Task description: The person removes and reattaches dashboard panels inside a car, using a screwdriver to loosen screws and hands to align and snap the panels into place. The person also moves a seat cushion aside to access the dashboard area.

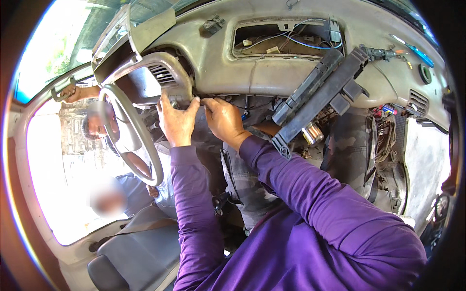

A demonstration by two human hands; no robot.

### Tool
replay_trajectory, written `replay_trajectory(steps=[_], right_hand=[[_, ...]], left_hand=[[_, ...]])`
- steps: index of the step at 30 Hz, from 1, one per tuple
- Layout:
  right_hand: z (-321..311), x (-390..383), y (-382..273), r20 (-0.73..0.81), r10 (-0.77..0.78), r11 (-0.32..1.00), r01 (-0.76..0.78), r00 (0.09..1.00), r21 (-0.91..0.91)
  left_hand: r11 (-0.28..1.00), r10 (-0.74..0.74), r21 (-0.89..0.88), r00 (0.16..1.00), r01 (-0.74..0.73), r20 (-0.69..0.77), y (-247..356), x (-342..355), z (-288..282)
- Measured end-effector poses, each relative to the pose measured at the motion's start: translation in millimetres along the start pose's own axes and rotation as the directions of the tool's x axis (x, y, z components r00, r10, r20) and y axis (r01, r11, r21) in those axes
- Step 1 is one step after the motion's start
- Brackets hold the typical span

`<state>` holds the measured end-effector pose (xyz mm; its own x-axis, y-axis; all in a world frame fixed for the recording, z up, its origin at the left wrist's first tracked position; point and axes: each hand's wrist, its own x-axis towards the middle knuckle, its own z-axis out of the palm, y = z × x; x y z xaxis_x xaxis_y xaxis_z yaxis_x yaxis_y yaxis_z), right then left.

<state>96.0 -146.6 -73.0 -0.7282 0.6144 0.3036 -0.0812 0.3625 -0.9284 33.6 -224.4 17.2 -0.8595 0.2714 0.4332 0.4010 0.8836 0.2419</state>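
My left hand (177, 119) is at the lower right of the beige instrument trim (165, 60), beside its slatted air vent (161, 74). Its thumb and forefinger straddle the trim's lower edge and appear to grip it; the other fingertips are hidden. Just to the right, below the dashboard (218, 72), my right hand (223, 120) is closed with curled fingers. Whatever it holds is hidden behind the fingers. Both thumbs come close together. The steering wheel (154, 167) stands left of my left hand.
Long black plastic housings (318, 104) slant across the dashboard's right side, close to my right forearm. Loose wires cross the dashboard opening (286, 41). A blue-handled tool (418, 52) lies far right. Two people are by the left door opening; one hand (70, 92) holds a grab handle.
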Motion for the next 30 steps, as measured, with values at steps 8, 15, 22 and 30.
replay_trajectory(steps=[8,15,22,30], right_hand=[[-7.4,2.7,14.0,0.291,-0.087,0.975,0.141,0.953,-0.172],[-5.1,16.7,33.7,0.163,-0.256,0.966,0.257,0.953,0.017],[8.1,22.1,52.1,0.155,-0.078,0.995,0.068,0.985,0.074],[-20.8,24.3,67.2,0.741,-0.167,0.955,-0.079,0.650,0.285]], left_hand=[[0.978,-0.031,-0.206,0.999,0.030,-0.005,-21.5,-7.8,9.3],[0.862,-0.208,-0.435,0.964,0.261,0.165,-5.0,-10.0,3.5],[0.947,-0.196,-0.233,0.973,0.221,0.124,-7.8,-8.3,3.1],[0.936,-0.236,-0.235,0.963,0.262,0.134,-22.7,-11.5,3.3]])
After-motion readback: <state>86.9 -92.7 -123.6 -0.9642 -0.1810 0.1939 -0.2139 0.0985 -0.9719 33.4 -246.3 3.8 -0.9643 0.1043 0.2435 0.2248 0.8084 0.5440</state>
